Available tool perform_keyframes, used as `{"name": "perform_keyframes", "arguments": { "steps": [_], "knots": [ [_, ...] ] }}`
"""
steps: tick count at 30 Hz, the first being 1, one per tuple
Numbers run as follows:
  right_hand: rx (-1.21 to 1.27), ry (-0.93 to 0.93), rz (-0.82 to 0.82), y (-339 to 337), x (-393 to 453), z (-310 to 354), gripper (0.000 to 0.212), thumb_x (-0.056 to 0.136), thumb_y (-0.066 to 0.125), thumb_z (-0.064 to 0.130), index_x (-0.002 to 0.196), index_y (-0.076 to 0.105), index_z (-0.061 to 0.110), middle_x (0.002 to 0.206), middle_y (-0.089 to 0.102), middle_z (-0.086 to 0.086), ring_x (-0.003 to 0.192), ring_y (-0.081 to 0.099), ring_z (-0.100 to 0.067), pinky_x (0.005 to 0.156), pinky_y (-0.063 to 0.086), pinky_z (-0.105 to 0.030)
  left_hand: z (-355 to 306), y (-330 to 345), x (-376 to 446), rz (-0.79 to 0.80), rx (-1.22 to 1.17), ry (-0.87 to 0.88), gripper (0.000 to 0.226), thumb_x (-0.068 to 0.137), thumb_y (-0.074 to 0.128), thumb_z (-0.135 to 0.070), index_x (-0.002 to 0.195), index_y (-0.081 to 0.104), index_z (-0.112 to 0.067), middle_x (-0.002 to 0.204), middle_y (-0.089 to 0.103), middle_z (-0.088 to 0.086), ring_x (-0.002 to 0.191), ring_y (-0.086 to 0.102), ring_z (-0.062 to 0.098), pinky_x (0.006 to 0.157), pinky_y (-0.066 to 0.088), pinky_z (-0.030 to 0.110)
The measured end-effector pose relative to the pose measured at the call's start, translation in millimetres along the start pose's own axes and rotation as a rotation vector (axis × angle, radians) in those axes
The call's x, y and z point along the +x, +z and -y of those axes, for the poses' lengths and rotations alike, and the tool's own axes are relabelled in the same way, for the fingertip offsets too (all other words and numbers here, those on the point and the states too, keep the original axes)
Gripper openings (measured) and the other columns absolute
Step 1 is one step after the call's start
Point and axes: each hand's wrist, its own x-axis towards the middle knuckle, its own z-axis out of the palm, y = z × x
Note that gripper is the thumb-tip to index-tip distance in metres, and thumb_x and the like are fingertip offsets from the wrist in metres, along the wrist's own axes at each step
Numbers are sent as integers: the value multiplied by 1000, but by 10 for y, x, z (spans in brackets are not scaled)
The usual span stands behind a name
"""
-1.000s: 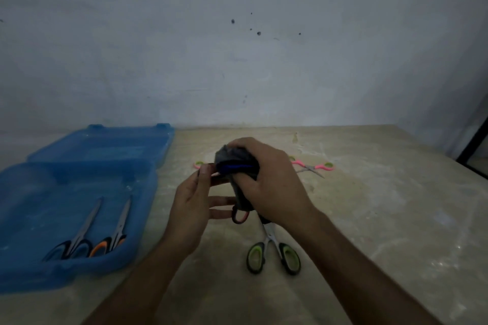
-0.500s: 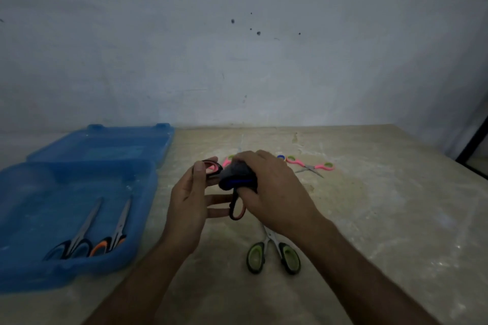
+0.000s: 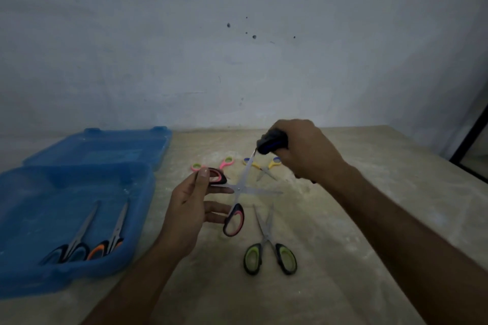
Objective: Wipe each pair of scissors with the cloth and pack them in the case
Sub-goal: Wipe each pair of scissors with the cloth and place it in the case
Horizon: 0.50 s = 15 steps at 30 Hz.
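Off to the left of your left hand (image 3: pixel 188 208), the open blue case (image 3: pixel 79 266) holds two scissors. That hand pinches the pink-handled scissors (image 3: pixel 236 194) (blades spread wide); your right hand (image 3: pixel 301 150) grips the dark cloth (image 3: pixel 272 142) bunched at one blade tip.

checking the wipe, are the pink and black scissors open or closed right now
Open. The pink and black scissors have their blades crossed in a wide X, the left hand holds one handle, and the cloth in the right hand meets one blade tip.
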Motion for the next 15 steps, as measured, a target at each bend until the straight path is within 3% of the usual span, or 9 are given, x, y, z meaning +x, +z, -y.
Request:
{"name": "perform_keyframes", "arguments": {
  "steps": [1,3,7,9,11,13,15],
  "knots": [
    [52,4,-20,-49,-24,0,19,90,68,19,108,69,15,97,71,-4,55,50,0,53,42,-22,-4,-8,5,6,8,-2,38,106,39,-38,100,70,-15,86,78,13,54,69,26,48,56,32],
    [199,-50,33,-74,-136,84,20,90,72,20,109,67,18,96,72,2,52,54,5,50,41,-10,1,-13,17,13,45,8,37,107,39,-37,100,68,-15,85,78,14,53,68,26,48,55,32],
    [213,-225,335,150,-388,243,26,88,74,22,112,63,24,99,70,7,75,61,-2,67,51,-21,16,-11,13,14,116,45,36,108,40,-32,99,66,-9,81,77,9,47,64,26,44,51,29],
    [200,-230,304,236,-368,133,25,88,73,18,111,66,21,98,71,5,77,62,-3,65,49,-21,16,-20,17,19,149,65,36,108,40,-29,96,66,-7,78,77,9,45,63,27,43,51,29],
    [258,-144,240,213,-283,-25,20,88,74,16,107,68,19,94,72,0,60,66,-4,53,49,-20,24,-42,24,16,177,71,36,107,41,-28,95,66,-5,77,77,10,44,63,27,42,51,29],
    [346,-31,125,136,-217,-189,15,88,76,19,100,68,19,84,72,1,49,66,-11,44,50,-34,35,-56,36,10,193,66,36,108,41,-28,96,66,-5,77,77,9,44,64,28,42,51,29],
    [398,-20,20,78,-208,-281,15,86,78,21,98,68,21,80,72,2,59,70,-19,52,54,-42,43,-55,55,14,210,74,35,108,40,-28,96,66,-6,78,77,10,45,64,29,43,51,30]
  ]
}}
